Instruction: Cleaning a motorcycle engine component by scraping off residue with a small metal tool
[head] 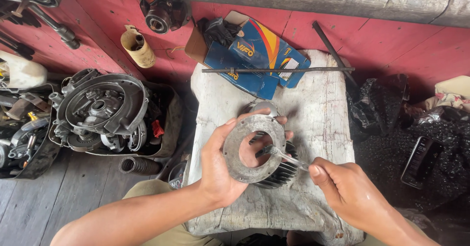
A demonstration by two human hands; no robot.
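Two hands at work over the pale, worn tabletop [313, 104]. Your left hand [218, 170] grips a finned metal cylinder [274, 170] by its round flanged face, tilted up toward you above the tabletop's near half. Your right hand [350, 189] is closed around a slim metal tool [286, 157], its tip inside the cylinder's bore. Behind, on the tabletop: a blue cardboard box [254, 60] with a thin metal rod [279, 70] lying across it. To your left, on the floor: an engine casing [100, 109] in a dark tray, and a black ribbed hose [139, 165].
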